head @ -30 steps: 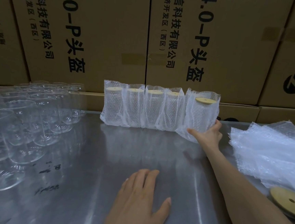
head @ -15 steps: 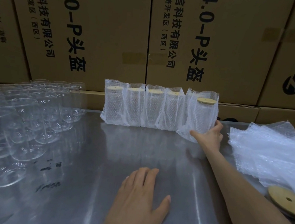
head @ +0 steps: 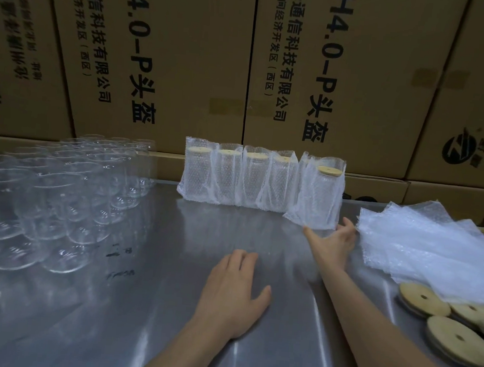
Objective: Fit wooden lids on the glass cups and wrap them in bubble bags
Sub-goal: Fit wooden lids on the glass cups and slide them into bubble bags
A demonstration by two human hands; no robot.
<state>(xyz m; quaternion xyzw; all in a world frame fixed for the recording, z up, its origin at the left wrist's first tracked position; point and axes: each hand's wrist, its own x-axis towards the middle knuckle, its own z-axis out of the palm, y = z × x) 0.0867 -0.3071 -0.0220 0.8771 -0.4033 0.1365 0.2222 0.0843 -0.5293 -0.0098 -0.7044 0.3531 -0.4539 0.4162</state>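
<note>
bare cups left | wrapped cups rear centre | bubble bags, lids right

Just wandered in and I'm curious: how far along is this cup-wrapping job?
Done: five wrapped cups with wooden lids stand at the back. In hand: the right hand is open beside the newest wrapped cup; the left hand rests flat on the table. Left: many bare glass cups, loose lids and bubble bags.

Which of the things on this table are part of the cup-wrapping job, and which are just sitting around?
Part of the job:
- bare glass cups
- wrapped cups
- newest wrapped cup, at the right hand
- bubble bags
- wooden lids

Just there:
- cardboard boxes
- left hand, flat on the metal table
</note>
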